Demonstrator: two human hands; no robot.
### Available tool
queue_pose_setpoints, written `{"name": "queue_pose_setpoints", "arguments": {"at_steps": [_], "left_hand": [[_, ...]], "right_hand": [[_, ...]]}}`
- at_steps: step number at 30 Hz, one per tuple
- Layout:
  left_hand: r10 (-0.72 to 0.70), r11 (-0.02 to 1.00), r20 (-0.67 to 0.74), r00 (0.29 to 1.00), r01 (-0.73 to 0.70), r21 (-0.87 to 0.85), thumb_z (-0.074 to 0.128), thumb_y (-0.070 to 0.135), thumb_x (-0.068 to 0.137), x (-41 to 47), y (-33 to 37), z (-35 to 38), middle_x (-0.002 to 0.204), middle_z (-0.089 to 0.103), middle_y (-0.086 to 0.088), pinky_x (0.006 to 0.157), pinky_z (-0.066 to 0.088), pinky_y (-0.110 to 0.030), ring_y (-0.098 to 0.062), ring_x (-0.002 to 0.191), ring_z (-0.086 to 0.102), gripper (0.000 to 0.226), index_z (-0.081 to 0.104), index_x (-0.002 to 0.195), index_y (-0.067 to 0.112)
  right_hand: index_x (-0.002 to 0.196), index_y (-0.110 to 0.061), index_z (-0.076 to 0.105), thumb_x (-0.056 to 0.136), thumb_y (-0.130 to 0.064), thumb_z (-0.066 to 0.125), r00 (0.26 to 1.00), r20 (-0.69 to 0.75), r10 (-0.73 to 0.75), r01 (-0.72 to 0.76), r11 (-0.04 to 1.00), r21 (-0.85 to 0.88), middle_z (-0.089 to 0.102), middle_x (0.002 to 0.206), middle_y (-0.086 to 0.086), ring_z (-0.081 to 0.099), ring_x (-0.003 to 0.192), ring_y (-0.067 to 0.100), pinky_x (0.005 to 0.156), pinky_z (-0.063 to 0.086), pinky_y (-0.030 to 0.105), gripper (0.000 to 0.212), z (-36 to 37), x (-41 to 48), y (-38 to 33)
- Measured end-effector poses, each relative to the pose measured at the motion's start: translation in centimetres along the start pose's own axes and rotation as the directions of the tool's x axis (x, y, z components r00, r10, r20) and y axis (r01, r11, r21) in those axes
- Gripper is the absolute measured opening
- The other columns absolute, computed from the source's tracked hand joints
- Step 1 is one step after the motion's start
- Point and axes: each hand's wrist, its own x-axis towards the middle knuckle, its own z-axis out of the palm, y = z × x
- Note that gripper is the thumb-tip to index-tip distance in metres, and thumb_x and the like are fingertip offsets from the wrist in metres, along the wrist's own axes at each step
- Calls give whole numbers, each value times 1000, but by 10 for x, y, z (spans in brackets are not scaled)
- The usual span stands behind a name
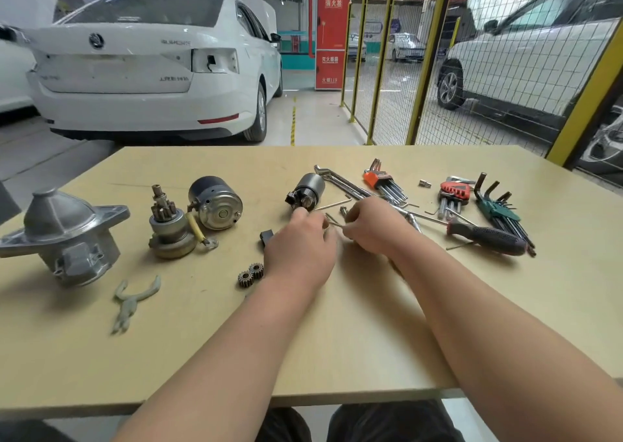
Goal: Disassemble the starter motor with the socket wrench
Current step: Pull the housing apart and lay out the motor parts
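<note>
**Item:** starter motor, stripped into parts on the worktop (337, 340).
- nose housing (64, 236), far left
- pinion assembly (170, 229), upright, just beside the motor can (215, 202)
- solenoid (305, 188), on its side just beyond the hands
- two small gears (251, 274), touching each other, near the left wrist

**Tools:** chrome wrench (340, 180) and three hex-key sets (499, 209) lie to the right. A black-handled screwdriver (485, 237) lies in front of them.

**Grip, right hand (371, 225):** fingertips are closed in a pinch on a thin metal key (332, 220).

**Grip, left hand (300, 246):** fingers are curled toward the same key. The back of the hand hides them, so I cannot tell whether they hold it.

**Step in hand (a judgement):** the main teardown looks largely done. The hands appear to be sorting or readying a small tool or fastener close to the solenoid.

**Next move calls for:** probably steadying the solenoid with one hand, since it could roll on its side. The right tool would then be seated squarely on its remaining fasteners.
</note>
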Motion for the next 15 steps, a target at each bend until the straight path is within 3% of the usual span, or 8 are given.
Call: {"name": "queue_pose_setpoints", "arguments": {"at_steps": [2, 4, 5, 7, 9, 11, 13, 15], "left_hand": [[-56, 986, -15, 998, 52, -159, 44, 44, 91, 4, 0, 1, 103, 54, 3, 69, 39, -30, -20, 91, 56, 26, 60, 102, 26], [-146, 930, -12, 989, 133, -343, 43, 49, 91, 10, 5, 1, 101, 57, 5, 69, 35, -27, -16, 90, 54, 36, 61, 107, 23], [-207, 868, 15, 978, 190, -458, 41, 50, 92, 14, 8, 0, 101, 60, 4, 71, 36, -27, -16, 92, 55, 41, 61, 110, 19], [-328, 670, 100, 939, 306, -676, 39, 47, 94, 23, 14, -3, 95, 65, -1, 70, 42, -28, -21, 90, 60, 40, 62, 102, 15], [-407, 470, 156, 900, 353, -809, 38, 37, 96, 30, 16, -7, 84, 67, -3, 65, 51, -31, -22, 78, 65, 34, 62, 84, 17], [-461, 333, 150, 875, 327, -885, 36, 29, 98, 33, 12, -9, 69, 61, 0, 51, 51, -31, -17, 52, 62, 33, 55, 74, 17], [-493, 293, 160, 855, 337, -895, 36, 31, 98, 33, 4, -9, 59, 50, 2, 41, 40, -25, -14, 32, 48, 33, 52, 72, 18], [-472, 287, 198, 859, 362, -887, 42, 34, 94, 31, -1, -7, 58, 44, 4, 43, 32, -23, -12, 31, 36, 31, 56, 70, 20]], "right_hand": [[68, -1, 66, 75, -2, 57, 999, 3, 37, -35, 899, 436, 59, 55, 7, 52, 52, 21, 55, 46, 29, 12, -6, -3, 1], [70, -7, 70, 79, 1, 62, 996, 20, -82, 39, 656, 754, 60, 54, 7, 52, 48, 18, 50, 46, 28, 15, -8, -7, -2], [71, -10, 73, 80, -1, 64, 984, 18, -179, 88, 567, 819, 61, 56, 7, 52, 48, 17, 48, 44, 26, 15, -8, -8, -6], [76, -17, 76, 82, -11, 66, 940, 39, -338, 149, 513, 845, 66, 65, 7, 58, 55, 16, 52, 47, 22, 13, -2, -11, -14], [76, -18, 75, 87, -17, 60, 940, 33, -340, 169, 546, 820, 69, 67, 3, 62, 58, 16, 57, 51, 26, 18, 4, -7, -12], [71, -10, 70, 90, -15, 55, 987, -78, -139, 150, 640, 754, 66, 61, 0, 60, 55, 18, 59, 53, 35, 25, 3, 2, 1], [71, -7, 65, 91, -18, 52, 979, -205, 18, 116, 774, 622, 64, 59, 0, 61, 56, 21, 64, 54, 42, 26, -2, 9, 19], [72, -11, 63, 91, -24, 50, 964, -262, -32, 113, 947, 300, 63, 64, 1, 62, 64, 26, 61, 49, 37, 26, -6, 15, 37]]}}
